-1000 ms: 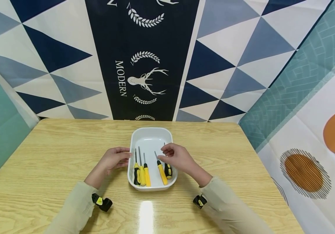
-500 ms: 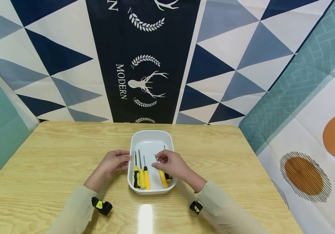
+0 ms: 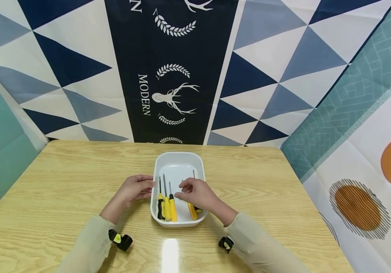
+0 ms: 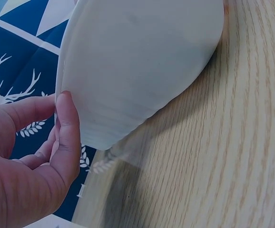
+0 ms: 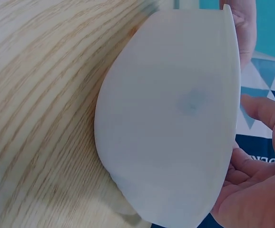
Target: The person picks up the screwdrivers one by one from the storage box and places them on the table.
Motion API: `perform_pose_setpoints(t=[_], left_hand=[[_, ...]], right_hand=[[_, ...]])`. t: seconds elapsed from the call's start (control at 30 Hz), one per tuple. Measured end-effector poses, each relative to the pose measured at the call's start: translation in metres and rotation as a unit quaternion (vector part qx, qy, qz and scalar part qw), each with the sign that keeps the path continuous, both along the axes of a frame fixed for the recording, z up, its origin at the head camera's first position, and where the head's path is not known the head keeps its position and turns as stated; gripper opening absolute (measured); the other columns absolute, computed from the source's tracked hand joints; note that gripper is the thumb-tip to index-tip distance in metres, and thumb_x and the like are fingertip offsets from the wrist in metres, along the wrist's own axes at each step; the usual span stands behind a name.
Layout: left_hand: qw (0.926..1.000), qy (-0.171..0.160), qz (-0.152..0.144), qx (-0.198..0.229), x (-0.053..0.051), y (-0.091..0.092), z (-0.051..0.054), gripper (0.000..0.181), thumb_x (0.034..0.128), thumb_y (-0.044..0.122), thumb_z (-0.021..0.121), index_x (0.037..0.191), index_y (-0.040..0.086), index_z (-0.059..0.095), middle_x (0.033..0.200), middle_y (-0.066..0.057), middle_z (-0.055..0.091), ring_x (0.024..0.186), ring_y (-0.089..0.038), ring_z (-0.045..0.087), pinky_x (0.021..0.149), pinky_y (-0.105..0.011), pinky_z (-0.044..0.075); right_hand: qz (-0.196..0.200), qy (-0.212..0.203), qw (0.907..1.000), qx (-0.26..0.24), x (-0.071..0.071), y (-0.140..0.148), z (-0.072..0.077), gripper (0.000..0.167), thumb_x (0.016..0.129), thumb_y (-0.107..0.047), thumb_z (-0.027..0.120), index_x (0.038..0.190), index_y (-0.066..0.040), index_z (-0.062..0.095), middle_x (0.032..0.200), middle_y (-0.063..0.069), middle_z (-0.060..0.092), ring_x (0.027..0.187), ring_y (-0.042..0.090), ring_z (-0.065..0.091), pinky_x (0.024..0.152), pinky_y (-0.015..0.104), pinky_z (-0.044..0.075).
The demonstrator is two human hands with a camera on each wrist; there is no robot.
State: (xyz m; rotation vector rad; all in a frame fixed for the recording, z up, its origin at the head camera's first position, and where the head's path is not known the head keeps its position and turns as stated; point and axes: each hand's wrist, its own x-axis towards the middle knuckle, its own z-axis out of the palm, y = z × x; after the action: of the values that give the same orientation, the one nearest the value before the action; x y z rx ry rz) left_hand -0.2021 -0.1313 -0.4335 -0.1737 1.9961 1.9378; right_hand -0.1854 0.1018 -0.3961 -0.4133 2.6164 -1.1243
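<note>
A white tray (image 3: 179, 223) holds several screwdrivers with yellow and black handles. My left hand (image 3: 135, 189) pinches the tray's left rim; in the left wrist view its thumb and fingers lie on either side of the white wall (image 4: 142, 61). Over the right half of the tray hovers my right hand (image 3: 198, 194), its thumb and forefinger apart and nothing seen between them. Below it, a yellow-handled screwdriver (image 3: 192, 212) and a black-and-yellow one are partly hidden. To the left lie a yellow screwdriver (image 3: 167, 210), a black-collared yellow one (image 3: 173, 210) and a black-and-yellow one (image 3: 160, 210).
The tray stands on a light wood table (image 3: 89, 170), toward its far edge. A patterned cloth (image 3: 168, 45) hangs behind the table. Each sleeve carries a small black wrist camera, one at the left wrist (image 3: 121, 240) and one at the right wrist (image 3: 226, 244).
My right hand has moved left and slightly nearer to me over the tray, covering more of the screwdrivers on the right. My left hand keeps its place on the rim.
</note>
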Motion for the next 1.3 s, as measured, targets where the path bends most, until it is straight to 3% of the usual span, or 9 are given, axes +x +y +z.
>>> perform_pose_setpoints(t=[0.43,0.87,1.3], left_hand=[[1.0000,-0.004,0.006,-0.003,0.000,0.000,-0.002,0.045,0.0885,0.012,0.062,0.126,-0.007,0.049,0.094,-0.008,0.062,0.075,-0.012,0.060,0.074,-0.026,0.058],[0.9999,-0.003,0.007,-0.013,0.000,0.001,0.001,0.046,0.0892,0.013,0.062,0.128,-0.007,0.049,0.097,-0.009,0.062,0.076,-0.012,0.060,0.073,-0.025,0.058],[1.0000,-0.005,0.003,-0.006,-0.001,0.000,0.000,0.045,0.0897,0.014,0.061,0.128,-0.006,0.048,0.097,-0.009,0.062,0.076,-0.012,0.060,0.072,-0.025,0.058]], right_hand=[[-0.049,-0.049,0.9973,0.027,-0.004,-0.007,-0.003,0.032,0.081,-0.036,0.071,0.099,-0.009,0.066,0.088,0.002,0.062,0.074,0.012,0.054,0.062,0.023,0.047],[-0.053,-0.070,0.9959,0.019,-0.006,-0.012,-0.004,0.032,0.081,-0.034,0.072,0.099,-0.007,0.066,0.087,0.003,0.063,0.073,0.013,0.055,0.061,0.022,0.047],[-0.077,-0.131,0.9883,0.011,-0.003,-0.015,-0.005,0.031,0.081,-0.040,0.071,0.090,-0.010,0.067,0.083,0.010,0.065,0.065,0.017,0.056,0.051,0.024,0.044]])
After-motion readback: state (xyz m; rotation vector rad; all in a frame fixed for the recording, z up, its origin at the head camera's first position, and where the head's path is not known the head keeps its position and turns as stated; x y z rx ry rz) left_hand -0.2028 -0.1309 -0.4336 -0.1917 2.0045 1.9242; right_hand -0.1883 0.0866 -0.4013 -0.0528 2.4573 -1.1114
